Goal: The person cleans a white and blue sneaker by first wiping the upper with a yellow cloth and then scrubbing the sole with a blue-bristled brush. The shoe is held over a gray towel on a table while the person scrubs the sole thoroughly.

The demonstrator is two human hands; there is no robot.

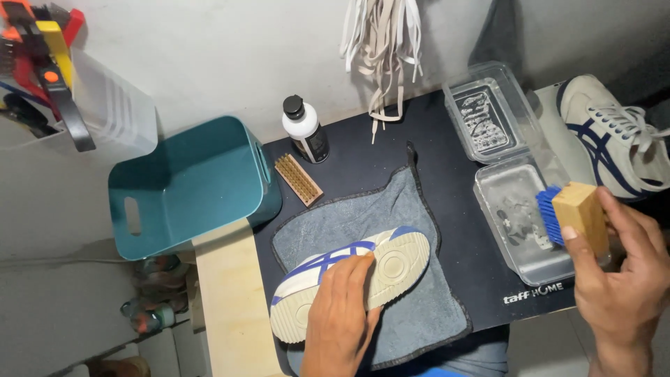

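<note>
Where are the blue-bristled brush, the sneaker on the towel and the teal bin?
blue-bristled brush (579, 209), head view, wooden block.
sneaker (398, 262), head view, cream sole.
teal bin (188, 174), head view, inner wall.
</note>
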